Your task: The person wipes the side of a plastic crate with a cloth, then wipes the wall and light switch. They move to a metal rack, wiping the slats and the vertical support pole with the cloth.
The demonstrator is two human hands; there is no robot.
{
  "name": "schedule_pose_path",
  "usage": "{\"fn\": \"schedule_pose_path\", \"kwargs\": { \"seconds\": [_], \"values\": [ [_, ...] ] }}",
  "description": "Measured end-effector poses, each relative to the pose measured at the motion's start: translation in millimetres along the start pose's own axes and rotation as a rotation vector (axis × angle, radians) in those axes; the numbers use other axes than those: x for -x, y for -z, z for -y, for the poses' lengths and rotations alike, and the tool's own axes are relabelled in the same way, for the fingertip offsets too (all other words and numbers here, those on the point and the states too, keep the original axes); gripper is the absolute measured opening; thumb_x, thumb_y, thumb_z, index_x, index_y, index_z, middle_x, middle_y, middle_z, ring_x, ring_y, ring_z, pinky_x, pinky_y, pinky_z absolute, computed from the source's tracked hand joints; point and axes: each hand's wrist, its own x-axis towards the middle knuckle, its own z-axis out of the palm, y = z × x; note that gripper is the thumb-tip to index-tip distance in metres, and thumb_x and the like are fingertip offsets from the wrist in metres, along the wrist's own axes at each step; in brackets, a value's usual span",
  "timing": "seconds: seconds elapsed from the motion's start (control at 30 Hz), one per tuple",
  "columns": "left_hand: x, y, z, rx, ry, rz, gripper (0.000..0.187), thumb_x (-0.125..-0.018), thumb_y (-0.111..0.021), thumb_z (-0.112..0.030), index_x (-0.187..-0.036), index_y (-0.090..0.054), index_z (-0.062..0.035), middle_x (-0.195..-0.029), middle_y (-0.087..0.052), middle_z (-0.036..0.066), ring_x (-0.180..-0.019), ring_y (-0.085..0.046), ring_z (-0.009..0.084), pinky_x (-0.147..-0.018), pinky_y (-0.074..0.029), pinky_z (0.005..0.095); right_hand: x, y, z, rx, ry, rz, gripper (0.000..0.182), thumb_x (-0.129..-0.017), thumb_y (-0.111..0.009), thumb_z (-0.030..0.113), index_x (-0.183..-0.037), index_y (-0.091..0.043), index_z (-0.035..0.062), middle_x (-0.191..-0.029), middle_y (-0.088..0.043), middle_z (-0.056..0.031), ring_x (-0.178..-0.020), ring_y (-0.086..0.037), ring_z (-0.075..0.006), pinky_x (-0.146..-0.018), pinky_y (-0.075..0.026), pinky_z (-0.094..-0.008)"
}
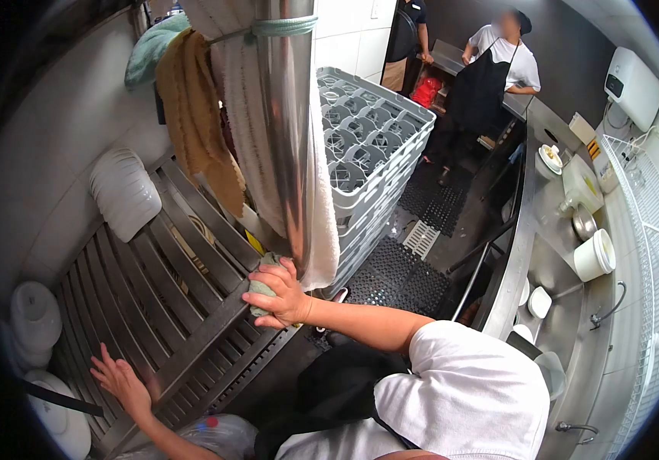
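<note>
A greenish cloth (pixel 262 290) is bunched under my right hand (pixel 281 295), whose fingers wrap over it at the corner of a slatted metal shelf (pixel 199 337), beside a shiny metal post (pixel 287 138). My left hand (pixel 121 381) has its fingers spread over the slats near the shelf's front edge and holds nothing. A stack of white bowls (pixel 124 193) lies on its side at the back of the shelf. White dishes (pixel 36 314) are stacked at the left end, with more white plates (pixel 61 414) below them.
Brown and white towels (pixel 191 115) hang beside the post. Behind it stand stacked grey glass racks (pixel 375 138). A person in a black apron (pixel 486 84) stands at the far end, another partly visible beside them. Along the right runs a steel counter (pixel 525 222) with a white bucket (pixel 594 257).
</note>
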Motion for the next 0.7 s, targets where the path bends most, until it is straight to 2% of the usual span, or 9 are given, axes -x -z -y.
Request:
{"fn": "schedule_pose_path", "kwargs": {
  "seconds": [0.37, 0.47, 0.7],
  "values": [
    [-1, -3, 4, 0.039, -0.007, 0.007, 0.064, -0.103, -0.016, -0.058, -0.155, -0.029, -0.0241, -0.163, -0.014, 0.021, -0.150, -0.006, 0.0461, -0.118, -0.007, 0.0632, 4, -7, -2, 0.012, 0.011, -0.028, 0.047, -0.091, -0.053, 0.058, -0.120, -0.065, 0.0228, -0.124, -0.057, -0.0124, -0.117, -0.050, -0.0325, -0.110, -0.021, -0.0555],
    [-2, -4, 6, 0.069, -0.012, 0.014, 0.069, -0.101, -0.014, -0.064, -0.156, -0.028, -0.0255, -0.164, -0.012, 0.020, -0.150, -0.004, 0.0444, -0.117, -0.006, 0.0643, 5, -9, -3, 0.003, 0.014, -0.040, 0.046, -0.090, -0.055, 0.058, -0.119, -0.066, 0.0235, -0.124, -0.058, -0.0120, -0.115, -0.051, -0.0327, -0.109, -0.021, -0.0559],
    [9, 5, 7, 0.072, 0.005, 0.023, 0.063, -0.104, -0.019, -0.057, -0.156, -0.028, -0.0237, -0.164, -0.014, 0.020, -0.150, -0.005, 0.0457, -0.118, -0.006, 0.0620, 11, -12, -8, 0.032, 0.020, -0.027, 0.053, -0.087, -0.055, 0.064, -0.119, -0.066, 0.0238, -0.125, -0.059, -0.0127, -0.117, -0.051, -0.0325, -0.109, -0.020, -0.0576]
  ]
}}
